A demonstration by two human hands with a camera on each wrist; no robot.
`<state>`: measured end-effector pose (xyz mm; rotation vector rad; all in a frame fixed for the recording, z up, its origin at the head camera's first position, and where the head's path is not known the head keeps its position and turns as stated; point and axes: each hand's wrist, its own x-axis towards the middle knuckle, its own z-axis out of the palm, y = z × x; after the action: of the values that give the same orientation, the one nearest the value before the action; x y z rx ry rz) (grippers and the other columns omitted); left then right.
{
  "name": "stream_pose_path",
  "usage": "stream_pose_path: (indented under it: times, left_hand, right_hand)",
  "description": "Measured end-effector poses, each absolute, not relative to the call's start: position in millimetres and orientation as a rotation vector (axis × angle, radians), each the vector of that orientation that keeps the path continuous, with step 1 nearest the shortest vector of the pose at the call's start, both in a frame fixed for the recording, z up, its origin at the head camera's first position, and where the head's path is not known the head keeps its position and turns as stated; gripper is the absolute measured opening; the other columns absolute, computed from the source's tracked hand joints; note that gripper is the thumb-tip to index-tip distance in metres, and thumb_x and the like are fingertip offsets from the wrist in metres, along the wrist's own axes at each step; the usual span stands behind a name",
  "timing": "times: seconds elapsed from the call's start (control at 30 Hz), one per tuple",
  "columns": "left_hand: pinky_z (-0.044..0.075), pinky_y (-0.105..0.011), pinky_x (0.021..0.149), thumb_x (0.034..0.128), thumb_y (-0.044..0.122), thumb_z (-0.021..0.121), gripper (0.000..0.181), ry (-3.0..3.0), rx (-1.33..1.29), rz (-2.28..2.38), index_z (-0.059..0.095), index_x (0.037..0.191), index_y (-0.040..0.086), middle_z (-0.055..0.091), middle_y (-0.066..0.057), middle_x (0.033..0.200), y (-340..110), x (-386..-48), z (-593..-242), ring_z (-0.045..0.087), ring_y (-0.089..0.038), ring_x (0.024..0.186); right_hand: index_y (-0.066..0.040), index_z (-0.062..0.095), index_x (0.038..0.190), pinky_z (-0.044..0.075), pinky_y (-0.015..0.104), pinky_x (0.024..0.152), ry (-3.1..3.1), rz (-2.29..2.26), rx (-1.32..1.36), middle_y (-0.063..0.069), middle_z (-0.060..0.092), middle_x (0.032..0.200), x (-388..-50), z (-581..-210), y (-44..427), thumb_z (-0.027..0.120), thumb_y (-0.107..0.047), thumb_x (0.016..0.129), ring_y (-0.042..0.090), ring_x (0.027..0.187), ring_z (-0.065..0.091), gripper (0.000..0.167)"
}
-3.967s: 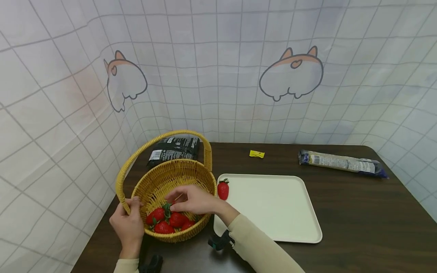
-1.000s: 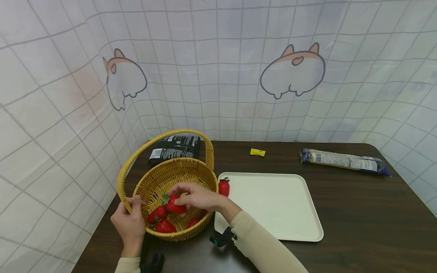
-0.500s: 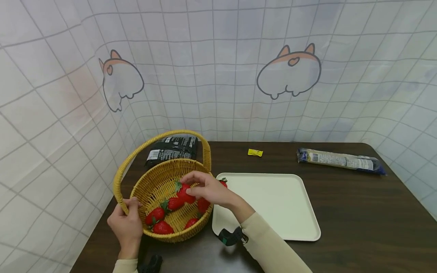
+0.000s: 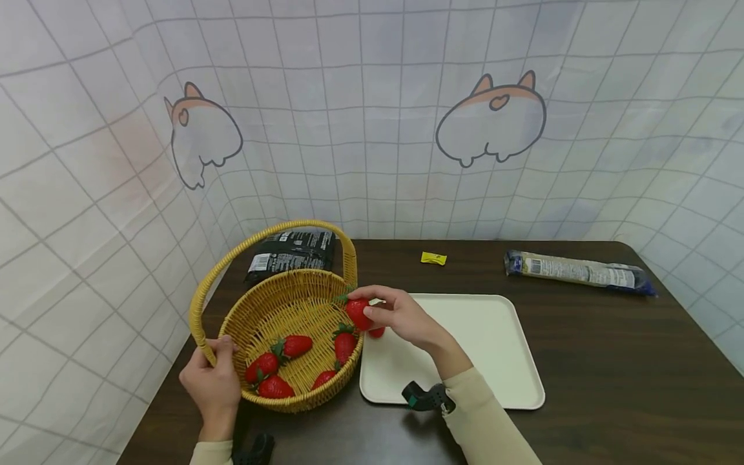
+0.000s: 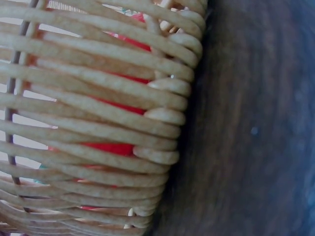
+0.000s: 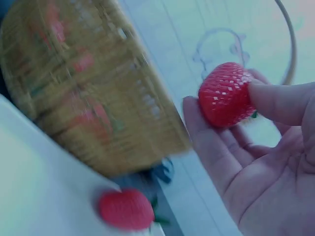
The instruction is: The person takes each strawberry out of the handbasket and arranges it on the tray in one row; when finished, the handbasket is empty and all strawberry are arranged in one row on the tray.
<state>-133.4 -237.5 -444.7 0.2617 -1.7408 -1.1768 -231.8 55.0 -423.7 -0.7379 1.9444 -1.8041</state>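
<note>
Since half a second earlier, the right hand (image 4: 403,318) had moved rightward, carrying a strawberry (image 4: 357,314) from above the inside of the yellow wicker basket (image 4: 290,287) to its right rim, beside the white rectangular tray (image 4: 471,349). The grip was a pinch, thumb against fingers, with the green leaves pointing away from the palm toward the far left. The left hand (image 4: 214,381) was closed around the lower left end of the arched handle (image 4: 197,310), where it met the basket.

Five loose strawberries (image 4: 295,346) showed in the basket: three grouped at the near left, two along the right wall. Another, the tray strawberry (image 6: 127,209), lay at the tray's far left corner, partly hidden behind the pinching hand in the head view. On the dark wooden table (image 4: 610,355), a black printed packet (image 4: 293,252) lay behind the basket, a yellow wrapped candy (image 4: 433,258) beyond the tray, and a long blue-ended packet (image 4: 581,270) farther right.
</note>
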Motion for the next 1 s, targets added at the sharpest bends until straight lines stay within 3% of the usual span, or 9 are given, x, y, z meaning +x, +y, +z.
stream_pose_path:
  times: [0.23, 0.5, 0.7, 1.0]
  left_hand:
    - [0.028, -0.016, 0.044, 0.0905, -0.002, 0.063, 0.026, -1.745, 0.236, -1.177, 0.06, 0.066, -0.009, 0.057, 0.019, 0.062, -236, -133, -442, 0.036, 0.002, 0.042]
    - [0.03, -0.016, 0.046, 0.0887, -0.004, 0.064, 0.022, -1.754, 0.287, -1.167, 0.062, 0.067, -0.008, 0.059, 0.019, 0.061, -245, -137, -454, 0.042, 0.002, 0.046]
    - [0.029, -0.016, 0.045, 0.0875, -0.005, 0.065, 0.022, -1.759, 0.309, -1.142, 0.062, 0.066, -0.006, 0.059, 0.017, 0.061, -254, -144, -470, 0.041, 0.002, 0.045]
    - [0.029, -0.016, 0.044, 0.0877, -0.008, 0.063, 0.022, -1.733, 0.247, -1.178, 0.06, 0.065, -0.009, 0.06, 0.009, 0.059, -240, -133, -447, 0.041, 0.003, 0.045]
  right_hand:
    - [-0.007, 0.057, 0.132, 0.048, 0.055, 0.093, 2.045, -1.822, -0.571, 0.017, 0.053, 0.134, -247, -435, 92, 0.054, -0.006, 0.098, 0.034, 0.109, 0.059, 0.034]
    - [-0.011, 0.062, 0.128, 0.05, 0.045, 0.089, 2.256, -1.721, -0.249, 0.014, 0.057, 0.126, -260, -450, 113, 0.058, -0.006, 0.095, 0.031, 0.11, 0.051, 0.033]
    - [-0.011, 0.065, 0.125, 0.053, 0.035, 0.08, 2.349, -1.622, -0.199, 0.015, 0.058, 0.122, -263, -459, 116, 0.061, -0.007, 0.093, 0.031, 0.107, 0.053, 0.032]
    - [-0.009, 0.065, 0.123, 0.055, 0.034, 0.072, 2.357, -1.561, -0.18, 0.016, 0.058, 0.113, -263, -468, 114, 0.064, -0.006, 0.092, 0.03, 0.098, 0.057, 0.032]
